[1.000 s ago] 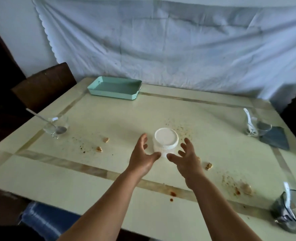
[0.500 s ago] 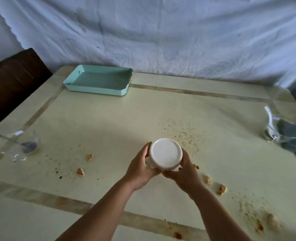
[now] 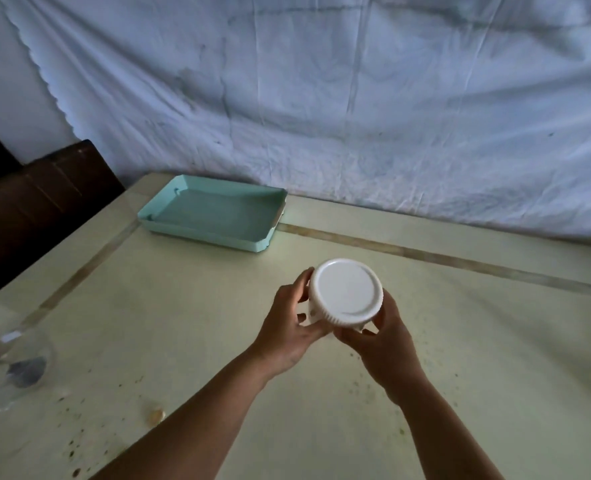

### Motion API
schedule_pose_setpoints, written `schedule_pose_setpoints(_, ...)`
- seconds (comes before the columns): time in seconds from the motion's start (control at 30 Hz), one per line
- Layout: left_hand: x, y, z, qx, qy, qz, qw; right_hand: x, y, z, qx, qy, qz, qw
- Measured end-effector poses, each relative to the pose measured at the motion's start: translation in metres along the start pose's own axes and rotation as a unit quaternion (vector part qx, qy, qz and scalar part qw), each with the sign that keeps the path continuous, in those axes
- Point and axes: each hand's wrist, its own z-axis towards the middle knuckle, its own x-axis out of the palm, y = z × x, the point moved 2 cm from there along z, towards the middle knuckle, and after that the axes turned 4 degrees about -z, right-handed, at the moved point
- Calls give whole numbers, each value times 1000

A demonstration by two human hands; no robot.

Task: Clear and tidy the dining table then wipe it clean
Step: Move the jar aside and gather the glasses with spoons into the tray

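1. Head view, present state. Jar (image 3: 344, 294), white with a ribbed lid, sits at the centre of the frame, gripped from both sides: the left hand (image 3: 289, 329) wraps its left flank, the right hand (image 3: 384, 337) cups its right flank and underside. Both hands are clasped on it. It appears lifted clear of the table (image 3: 495, 358), though the gap beneath is hidden by the hands.
2. Head view, surroundings. A teal tray (image 3: 214, 216) lies empty at upper left of the table, well apart from the jar. A glass bowl (image 3: 13, 368) sits blurred at the left edge. Crumbs (image 3: 155, 415) and brown specks remain at lower left and lower right.
3. Change against the earlier frames. A second ago both hands were spread open just short of the jar as it stood on the table; half a second ago they closed on it. The jar now sits higher in the frame and nearer the tray.
4. Meaning for the task. Judgement: clearing is under way, the jar probably bound for the tray. Wiping is not yet begun.
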Motion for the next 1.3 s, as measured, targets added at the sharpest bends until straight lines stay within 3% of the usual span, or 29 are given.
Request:
schedule_pose_setpoints(0.23,-14,7,96,-29,-53,-26,998,22,3,105,-19,-7,13,1000)
schedule_pose_setpoints(0.47,-6,11,181,-88,-16,5,996,31,-10,191,9,-22,-21,999)
schedule_pose_setpoints(0.97,7,24,232,-138,-10,66,988,35,-19,239,45,-30,-44,998)
schedule_pose_setpoints(1.07,4,15,221,-115,-73,63,989,32,-11,227,54,-53,-44,996)
schedule_pose_setpoints(1.17,-1,1,197,-66,-173,70,980,28,8,201,14,-133,-7,991)
schedule_pose_setpoints(1.3,-7,-15,147,-12,-244,39,969,33,39,149,-29,-205,40,978)
